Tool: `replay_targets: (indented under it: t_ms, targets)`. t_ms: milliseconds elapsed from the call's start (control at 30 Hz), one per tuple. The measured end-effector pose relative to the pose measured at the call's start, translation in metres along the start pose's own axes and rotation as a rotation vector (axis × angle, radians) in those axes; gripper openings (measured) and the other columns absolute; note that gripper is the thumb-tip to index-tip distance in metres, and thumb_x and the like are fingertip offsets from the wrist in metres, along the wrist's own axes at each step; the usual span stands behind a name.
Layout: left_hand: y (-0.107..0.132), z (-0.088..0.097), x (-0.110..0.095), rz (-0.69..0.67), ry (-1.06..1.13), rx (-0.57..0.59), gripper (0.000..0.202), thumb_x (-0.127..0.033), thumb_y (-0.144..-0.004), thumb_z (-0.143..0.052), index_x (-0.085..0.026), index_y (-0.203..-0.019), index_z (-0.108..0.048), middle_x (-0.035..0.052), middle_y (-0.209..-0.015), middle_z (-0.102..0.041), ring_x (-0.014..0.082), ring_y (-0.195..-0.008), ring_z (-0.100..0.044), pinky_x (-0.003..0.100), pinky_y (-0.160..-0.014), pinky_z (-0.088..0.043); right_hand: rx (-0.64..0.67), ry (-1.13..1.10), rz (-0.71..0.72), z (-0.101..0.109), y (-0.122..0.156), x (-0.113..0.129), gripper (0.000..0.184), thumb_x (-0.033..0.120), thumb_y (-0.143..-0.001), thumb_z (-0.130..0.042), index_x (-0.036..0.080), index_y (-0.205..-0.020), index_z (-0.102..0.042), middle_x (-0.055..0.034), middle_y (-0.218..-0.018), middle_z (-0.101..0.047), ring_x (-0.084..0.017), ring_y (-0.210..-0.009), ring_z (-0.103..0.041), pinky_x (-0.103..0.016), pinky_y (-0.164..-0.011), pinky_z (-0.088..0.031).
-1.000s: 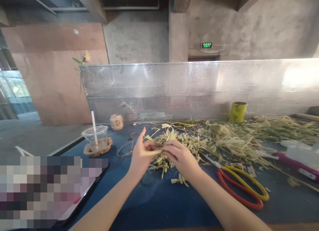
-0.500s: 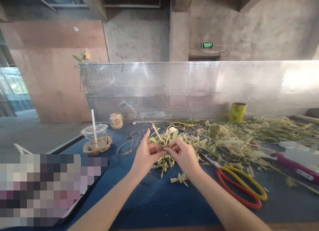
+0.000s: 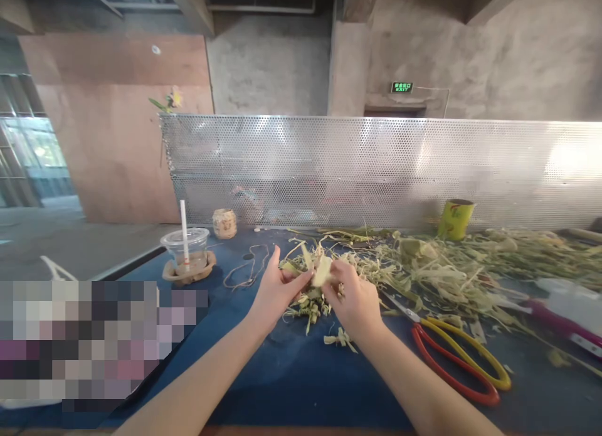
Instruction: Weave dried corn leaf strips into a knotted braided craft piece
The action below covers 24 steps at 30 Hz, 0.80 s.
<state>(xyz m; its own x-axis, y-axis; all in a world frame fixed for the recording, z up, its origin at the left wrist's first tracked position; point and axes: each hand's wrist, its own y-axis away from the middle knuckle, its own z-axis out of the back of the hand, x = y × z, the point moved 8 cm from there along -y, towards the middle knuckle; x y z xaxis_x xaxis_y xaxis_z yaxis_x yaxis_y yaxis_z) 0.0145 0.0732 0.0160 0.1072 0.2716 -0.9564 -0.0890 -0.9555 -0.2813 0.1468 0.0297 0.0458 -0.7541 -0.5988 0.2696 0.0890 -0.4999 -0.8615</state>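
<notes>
In the middle of the head view, my left hand (image 3: pixel 275 292) is closed in a pinch on pale dried leaf strips, one finger pointing up. Across from it my right hand (image 3: pixel 356 301) curls its fingers at a broad yellow-green leaf strip (image 3: pixel 322 271), which stands up between the two hands. Partly hidden by the fingers, a knotted bundle of leaf strips (image 3: pixel 310 307) hangs or lies just below. A small loose knot of leaf (image 3: pixel 339 339) rests on the blue table near my right wrist.
Scissors (image 3: pixel 454 354) with red and yellow handles lie right of my forearm. Heaped dried leaves (image 3: pixel 451 270) spread behind, with a yellow roll (image 3: pixel 456 219) and a purple-handled tool (image 3: pixel 559 326). Leftward are a string (image 3: pixel 244 276), a plastic cup (image 3: pixel 185 248) and a woven pot (image 3: pixel 224 224).
My right hand has turned, and a broad leaf strip now stands upright between the fingers. The fingertips are a little farther apart. The view has shifted slightly left.
</notes>
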Motion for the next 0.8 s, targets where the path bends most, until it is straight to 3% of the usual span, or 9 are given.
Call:
replay_targets:
  t_ms: [67,167,333,500,633,800]
  targets:
    - [0.0,0.0,0.0,-0.003,0.001,0.008,0.107,-0.03,-0.068,-0.067,-0.013,-0.137,0.013,-0.0089,-0.048,-0.046,0.0071,-0.043,-0.039,0.02,-0.044,-0.029,-0.023,0.056,0.098,0.002,0.0,0.008,0.014,0.025,-0.082,-0.046,0.019,-0.092,-0.052,-0.0029,-0.067,-0.069,-0.016,-0.054,-0.064,-0.02,-0.046,-0.038]
    - [0.0,-0.004,-0.003,-0.004,0.024,0.043,0.107,-0.027,-0.069,-0.067,-0.013,-0.136,0.015,-0.0087,-0.049,-0.048,0.0074,-0.044,-0.041,0.02,-0.045,-0.03,0.008,0.076,0.11,0.001,-0.001,0.008,0.018,0.026,-0.084,-0.043,0.017,-0.096,-0.053,-0.0017,-0.065,-0.069,-0.012,-0.045,-0.06,-0.018,-0.042,-0.036]
    - [0.006,-0.014,-0.008,0.069,0.103,0.111,0.107,-0.013,-0.069,-0.064,-0.011,-0.134,0.021,0.004,-0.078,-0.066,0.0125,-0.066,-0.057,0.026,-0.065,-0.042,-0.026,0.125,0.184,0.004,-0.002,0.012,0.022,0.029,-0.086,-0.042,0.021,-0.088,-0.062,0.0035,-0.047,-0.063,-0.008,-0.034,-0.053,-0.018,-0.038,-0.03]
    - [0.009,-0.021,-0.009,0.089,0.13,0.157,0.109,-0.013,-0.068,-0.065,-0.014,-0.135,0.02,0.0057,-0.086,-0.067,0.0164,-0.085,-0.058,0.031,-0.08,-0.042,-0.011,0.089,0.132,0.006,-0.002,0.007,0.021,0.028,-0.086,-0.045,0.024,-0.09,-0.065,-0.0004,-0.075,-0.071,-0.01,-0.056,-0.063,-0.016,-0.047,-0.039]
    - [0.006,-0.015,-0.003,0.063,0.083,0.101,0.105,-0.026,-0.068,-0.067,-0.014,-0.138,0.01,-0.001,-0.067,-0.061,0.014,-0.07,-0.056,0.025,-0.066,-0.042,0.034,-0.001,0.09,0.004,-0.002,0.004,0.022,0.024,-0.085,-0.045,0.025,-0.093,-0.066,-0.0021,-0.093,-0.069,-0.014,-0.078,-0.065,-0.02,-0.062,-0.048]
    - [0.003,-0.005,-0.002,0.003,-0.045,0.0,0.091,-0.039,-0.074,-0.06,-0.012,-0.139,-0.002,-0.0067,-0.05,-0.044,0.0113,-0.05,-0.043,0.024,-0.051,-0.034,0.045,-0.028,0.157,0.002,-0.003,0.01,0.02,0.027,-0.083,-0.049,0.025,-0.088,-0.068,-0.001,-0.093,-0.069,-0.013,-0.076,-0.065,-0.02,-0.063,-0.049]
